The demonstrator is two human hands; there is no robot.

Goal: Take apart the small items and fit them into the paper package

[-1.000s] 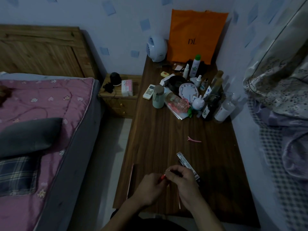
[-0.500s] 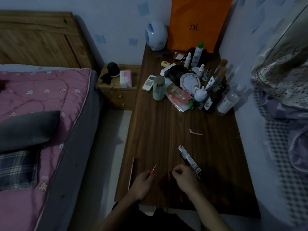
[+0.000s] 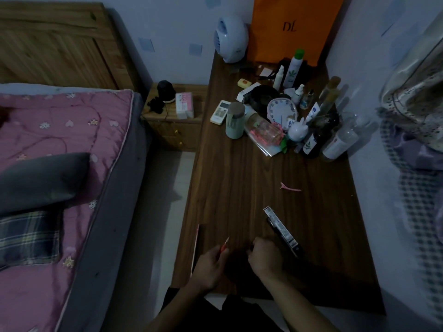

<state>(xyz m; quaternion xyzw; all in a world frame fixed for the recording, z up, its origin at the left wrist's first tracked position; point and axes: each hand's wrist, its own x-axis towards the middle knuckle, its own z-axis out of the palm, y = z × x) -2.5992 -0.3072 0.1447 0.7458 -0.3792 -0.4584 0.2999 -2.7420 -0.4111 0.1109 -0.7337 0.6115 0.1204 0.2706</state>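
My left hand (image 3: pixel 211 264) grips a thin red stick-like tool (image 3: pixel 224 246) whose pale pointed tip sticks up and away from me. My right hand (image 3: pixel 266 257) rests on the dark wooden table (image 3: pixel 239 188) a short way to the right. Its fingers are curled and seem to pinch a small dark piece (image 3: pixel 250 249) that is hard to make out. A long narrow black and silver box (image 3: pixel 280 230) lies just beyond the right hand. A pink hair clip (image 3: pixel 290 188) lies farther out.
A thin pale strip (image 3: pixel 195 250) lies along the table's left edge. Bottles, a remote (image 3: pixel 220 111), a green cup (image 3: pixel 235 124) and a clock (image 3: pixel 281 111) crowd the far end, before an orange bag (image 3: pixel 290 29) and a fan (image 3: pixel 231 39). A bed (image 3: pixel 60 149) and nightstand (image 3: pixel 175 121) stand left.
My hands, joined at the red tool a second ago, have pulled apart. The left one keeps the tool and the right one has drawn away to the right. The camera has tilted down a little.
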